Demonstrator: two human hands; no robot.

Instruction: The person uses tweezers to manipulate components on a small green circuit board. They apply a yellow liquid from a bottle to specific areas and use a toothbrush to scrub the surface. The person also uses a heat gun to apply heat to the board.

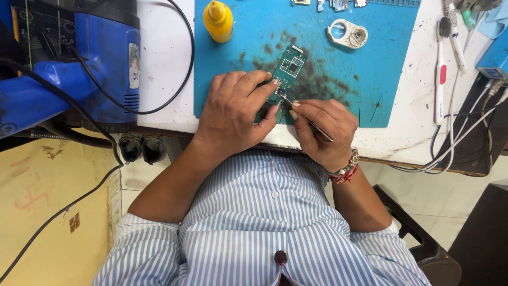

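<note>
Blue work mat (370, 63) carries the green circuit board (287, 71), at 12 o'clock from the hands. Left hand (235, 108) pins it; right hand (323, 130) pinches tweezers (304, 117) closed. I judge the board must stay flat, the tweezer tip steady.

Yellow bottle (217, 20), blue machine (79, 58), perhaps toothbrush (441, 74)

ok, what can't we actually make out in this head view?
- Near end of the circuit board: hidden under the left hand.
- Tweezers tip: too small to tell what it touches; the rear runs inside the right hand.
- Small parts at the blue mat top: cut off by the frame edge.
- Blue tool: cropped left and top.
</note>
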